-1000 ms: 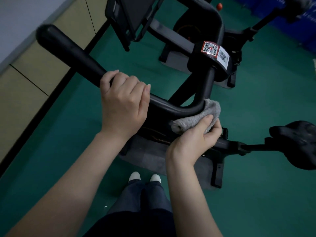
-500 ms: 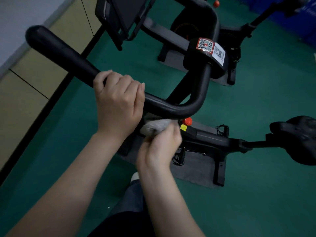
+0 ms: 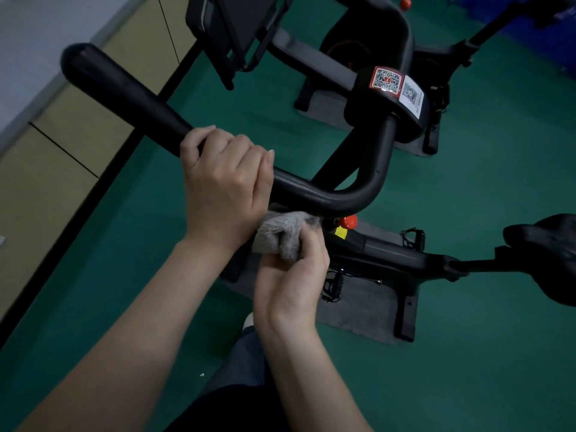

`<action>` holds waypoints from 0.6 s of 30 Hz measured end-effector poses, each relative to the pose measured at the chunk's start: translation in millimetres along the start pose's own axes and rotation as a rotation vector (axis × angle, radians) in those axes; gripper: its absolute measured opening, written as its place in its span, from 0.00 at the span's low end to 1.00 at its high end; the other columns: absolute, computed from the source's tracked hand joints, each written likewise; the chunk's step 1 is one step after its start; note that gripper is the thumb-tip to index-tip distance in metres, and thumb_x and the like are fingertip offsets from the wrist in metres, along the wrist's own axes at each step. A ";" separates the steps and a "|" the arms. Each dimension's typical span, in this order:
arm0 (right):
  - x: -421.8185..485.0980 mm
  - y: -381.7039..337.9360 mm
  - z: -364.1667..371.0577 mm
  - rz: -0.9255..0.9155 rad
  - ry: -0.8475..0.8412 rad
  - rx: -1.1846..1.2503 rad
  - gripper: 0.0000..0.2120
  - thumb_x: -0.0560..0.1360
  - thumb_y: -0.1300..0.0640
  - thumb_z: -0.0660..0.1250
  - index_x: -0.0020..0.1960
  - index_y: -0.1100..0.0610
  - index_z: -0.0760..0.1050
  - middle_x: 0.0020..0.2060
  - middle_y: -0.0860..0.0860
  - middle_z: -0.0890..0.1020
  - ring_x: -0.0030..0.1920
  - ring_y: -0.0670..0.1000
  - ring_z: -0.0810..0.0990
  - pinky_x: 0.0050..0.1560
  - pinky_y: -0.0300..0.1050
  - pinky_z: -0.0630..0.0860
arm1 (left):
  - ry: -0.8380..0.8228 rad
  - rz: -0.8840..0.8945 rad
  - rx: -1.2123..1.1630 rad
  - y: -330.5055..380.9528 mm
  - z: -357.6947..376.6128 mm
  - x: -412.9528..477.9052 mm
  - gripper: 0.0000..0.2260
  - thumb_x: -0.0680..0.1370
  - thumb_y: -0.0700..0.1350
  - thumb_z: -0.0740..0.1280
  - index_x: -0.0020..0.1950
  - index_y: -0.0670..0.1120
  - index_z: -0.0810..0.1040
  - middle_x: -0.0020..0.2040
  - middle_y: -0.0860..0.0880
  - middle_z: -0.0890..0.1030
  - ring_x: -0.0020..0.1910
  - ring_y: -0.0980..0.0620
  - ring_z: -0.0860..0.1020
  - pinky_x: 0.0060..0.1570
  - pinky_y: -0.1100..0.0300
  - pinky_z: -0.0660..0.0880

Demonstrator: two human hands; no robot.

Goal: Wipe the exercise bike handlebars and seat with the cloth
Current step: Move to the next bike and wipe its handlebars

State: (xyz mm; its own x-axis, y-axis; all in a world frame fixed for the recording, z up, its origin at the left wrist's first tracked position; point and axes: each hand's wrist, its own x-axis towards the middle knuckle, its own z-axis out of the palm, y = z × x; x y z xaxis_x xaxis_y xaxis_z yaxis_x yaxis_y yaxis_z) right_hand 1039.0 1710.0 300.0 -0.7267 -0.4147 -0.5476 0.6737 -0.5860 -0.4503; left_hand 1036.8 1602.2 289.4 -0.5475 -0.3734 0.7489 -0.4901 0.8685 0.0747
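A black curved handlebar (image 3: 330, 194) runs from the upper left down to a bend at the middle. My left hand (image 3: 224, 182) grips it, fingers wrapped over the top. Just below the bar, my right hand (image 3: 290, 275) holds a bunched grey cloth (image 3: 280, 232), which sits under my left hand and slightly below the bar. The black seat (image 3: 548, 254) juts in at the right edge, on a post from the bike frame (image 3: 392, 254).
A console bracket (image 3: 230, 29) and a stem with QR stickers (image 3: 396, 85) lie ahead. A red knob (image 3: 347, 222) sits under the bend. The bike stands on a grey mat (image 3: 367, 316) on green floor. A second bike stands behind. A wall runs along the left.
My right hand drew the cloth from the handlebar's bend leftward along the underside, ending beneath my left hand and slightly lower. My left hand kept its grip.
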 end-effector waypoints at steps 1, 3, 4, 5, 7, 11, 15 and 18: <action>-1.5 -1.0 -1.3 0.002 -0.065 -0.020 0.18 0.79 0.63 0.58 0.68 0.63 0.66 0.48 0.53 0.77 0.47 0.47 0.77 0.53 0.41 0.74 | 0.008 0.000 0.005 -0.1 0.3 0.4 0.19 0.82 0.44 0.53 0.37 0.41 0.77 0.35 0.46 0.79 0.39 0.44 0.75 0.58 0.52 0.62; -3.7 -0.1 -2.8 0.028 -0.153 -0.032 0.22 0.77 0.61 0.63 0.69 0.65 0.65 0.50 0.54 0.78 0.52 0.50 0.76 0.63 0.49 0.69 | 0.020 -0.003 0.019 -0.4 1.2 1.1 0.20 0.82 0.43 0.53 0.37 0.41 0.77 0.34 0.46 0.79 0.38 0.44 0.75 0.57 0.52 0.62; -3.9 0.4 -3.8 0.044 -0.173 -0.029 0.25 0.75 0.60 0.64 0.70 0.65 0.64 0.52 0.54 0.79 0.54 0.51 0.77 0.65 0.52 0.67 | 0.023 -0.003 0.025 -0.5 1.6 1.4 0.20 0.82 0.43 0.53 0.36 0.41 0.77 0.34 0.46 0.79 0.38 0.44 0.75 0.57 0.52 0.62; -3.2 0.2 -4.2 0.050 -0.196 -0.039 0.26 0.74 0.59 0.65 0.69 0.65 0.64 0.53 0.55 0.79 0.55 0.51 0.78 0.66 0.54 0.67 | 0.024 -0.002 0.029 -0.4 1.8 1.4 0.20 0.82 0.43 0.53 0.36 0.41 0.77 0.34 0.46 0.79 0.38 0.44 0.76 0.57 0.52 0.62; 0.8 -2.1 -5.8 0.041 -0.219 -0.102 0.22 0.73 0.61 0.65 0.65 0.65 0.68 0.55 0.57 0.80 0.56 0.53 0.79 0.66 0.54 0.69 | 0.025 0.012 0.032 -0.7 1.5 1.6 0.19 0.82 0.43 0.53 0.36 0.41 0.77 0.34 0.46 0.79 0.38 0.43 0.76 0.57 0.52 0.62; 7.8 -20.4 -9.6 -0.005 -0.169 -0.112 0.16 0.71 0.67 0.68 0.58 0.64 0.73 0.49 0.58 0.81 0.50 0.52 0.80 0.60 0.47 0.74 | -0.027 0.026 -0.010 -2.7 -2.8 1.0 0.20 0.83 0.45 0.51 0.39 0.42 0.77 0.36 0.47 0.79 0.40 0.44 0.75 0.58 0.52 0.61; 10.9 -24.3 -8.4 -0.042 -0.156 -0.108 0.15 0.71 0.67 0.65 0.57 0.64 0.73 0.47 0.56 0.81 0.50 0.52 0.80 0.60 0.46 0.74 | -0.053 0.012 -0.013 -2.1 -4.3 -0.1 0.20 0.83 0.45 0.51 0.39 0.42 0.78 0.36 0.47 0.79 0.40 0.44 0.75 0.58 0.52 0.61; 9.6 -12.9 -3.9 -0.004 -0.164 -0.184 0.14 0.75 0.70 0.63 0.60 0.66 0.70 0.51 0.60 0.80 0.52 0.55 0.79 0.62 0.51 0.73 | -0.044 0.016 0.002 -2.1 -4.7 1.7 0.19 0.83 0.44 0.53 0.39 0.42 0.77 0.36 0.47 0.79 0.40 0.44 0.75 0.58 0.52 0.61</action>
State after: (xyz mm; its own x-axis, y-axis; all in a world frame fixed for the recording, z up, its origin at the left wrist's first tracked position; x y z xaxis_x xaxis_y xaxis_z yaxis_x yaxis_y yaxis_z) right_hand 1023.8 1716.4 297.8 -0.7313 -0.5292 -0.4302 0.6730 -0.4574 -0.5813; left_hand 1040.1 1601.2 293.5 -0.5843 -0.3733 0.7206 -0.4824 0.8738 0.0615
